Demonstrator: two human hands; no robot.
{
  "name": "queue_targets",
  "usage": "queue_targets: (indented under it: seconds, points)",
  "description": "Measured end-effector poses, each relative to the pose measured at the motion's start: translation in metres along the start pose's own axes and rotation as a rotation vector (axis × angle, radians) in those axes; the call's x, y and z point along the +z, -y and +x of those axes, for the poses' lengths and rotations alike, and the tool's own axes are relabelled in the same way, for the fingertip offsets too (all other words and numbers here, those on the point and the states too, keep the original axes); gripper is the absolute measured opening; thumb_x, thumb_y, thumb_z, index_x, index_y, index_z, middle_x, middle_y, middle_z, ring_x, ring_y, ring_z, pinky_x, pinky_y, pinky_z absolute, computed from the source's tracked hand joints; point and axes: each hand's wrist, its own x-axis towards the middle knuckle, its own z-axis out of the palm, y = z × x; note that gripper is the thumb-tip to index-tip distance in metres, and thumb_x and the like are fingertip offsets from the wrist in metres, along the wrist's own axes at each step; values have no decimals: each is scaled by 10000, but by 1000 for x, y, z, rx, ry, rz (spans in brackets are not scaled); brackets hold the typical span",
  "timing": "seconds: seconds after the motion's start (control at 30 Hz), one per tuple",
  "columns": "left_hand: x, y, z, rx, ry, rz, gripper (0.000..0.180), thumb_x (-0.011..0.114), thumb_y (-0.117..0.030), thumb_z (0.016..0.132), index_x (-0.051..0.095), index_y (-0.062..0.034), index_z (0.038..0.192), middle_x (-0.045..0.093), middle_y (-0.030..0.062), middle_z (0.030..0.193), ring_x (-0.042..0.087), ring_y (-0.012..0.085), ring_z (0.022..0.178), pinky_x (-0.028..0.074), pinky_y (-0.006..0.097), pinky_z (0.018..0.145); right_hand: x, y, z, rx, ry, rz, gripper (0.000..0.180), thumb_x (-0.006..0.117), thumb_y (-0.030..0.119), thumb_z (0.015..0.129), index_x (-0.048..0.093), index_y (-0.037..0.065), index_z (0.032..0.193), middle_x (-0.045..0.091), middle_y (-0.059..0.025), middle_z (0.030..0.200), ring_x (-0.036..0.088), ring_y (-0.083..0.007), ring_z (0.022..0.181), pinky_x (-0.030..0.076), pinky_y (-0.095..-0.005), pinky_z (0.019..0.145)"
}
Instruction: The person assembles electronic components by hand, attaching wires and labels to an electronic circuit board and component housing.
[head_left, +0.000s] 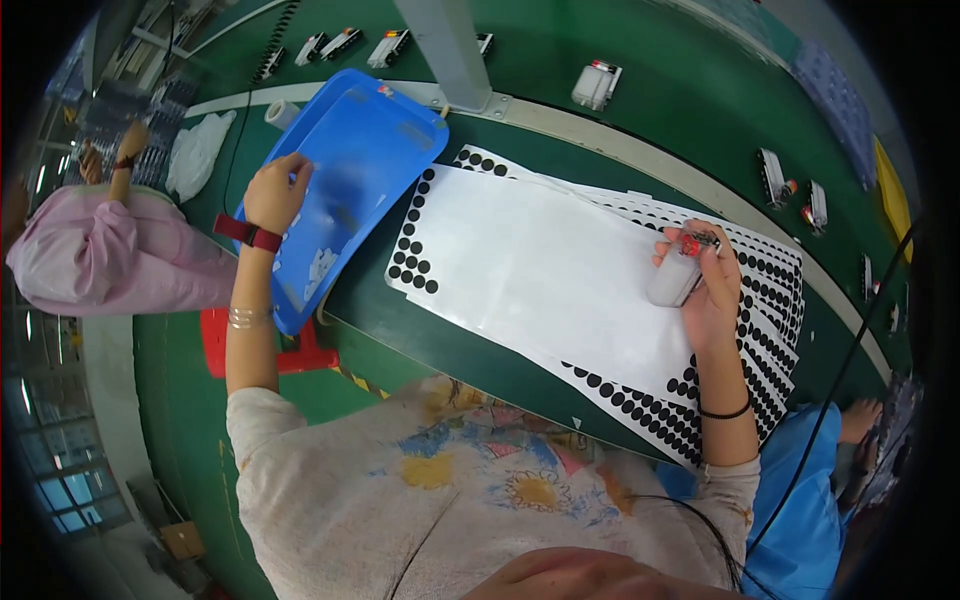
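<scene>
In my right hand [722, 275] is a small white block-shaped device [672, 280] with rounded corners and a red part with dark bits at its upper end. My fingers wrap around it just above the white sheets [540, 265], which bear black round dots along their edges. My left hand [275, 197] is over the left side of a blue plastic tray [345, 120]. Its thumb and fingers are bent together at the tips, and anything between them is too small to see. Small whitish pieces [320, 268] lie in the near end of the tray.
A green conveyor belt [690, 120] runs behind the table with several similar devices [597, 85] on it. A grey metal post [447, 55] stands behind the tray. At the left are a roll [281, 113], a red stool [310, 355] and a person in pink [130, 250].
</scene>
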Motion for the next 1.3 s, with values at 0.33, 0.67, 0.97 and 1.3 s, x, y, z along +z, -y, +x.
queue_targets:
  seconds: [0.33,0.67,0.97,1.3]
  points:
    - [-28,-262,6,332,99,-1164,133,664,-71,752,694,-83,881,653,53,732,588,98,668,442,197,505,2,-6,0,-181,35,-126,303,553,80,830,476,-5,1110,563,-166,1078,575,-259,985,440,-364,883]
    - [-25,-320,-6,432,262,-1275,152,671,-43,717,685,-73,865,662,50,759,603,126,670,508,228,550,2,-18,-9,-562,-154,-505,398,761,54,651,601,7,1013,639,-99,897,609,-140,756,480,-241,648]
    - [-38,-311,-5,451,357,-1211,98,660,-9,716,686,-45,803,675,58,832,622,153,706,525,248,556,8,-9,-8,-675,-102,-696,417,770,63,618,615,7,1002,644,-122,858,623,-194,721,488,-256,631]
    - [-47,-312,-17,766,-95,-706,178,677,-51,675,669,-65,852,658,56,874,586,221,769,478,291,659,11,-8,-8,-661,-159,-743,403,762,75,631,617,8,1001,644,-118,844,623,-192,714,485,-255,623]
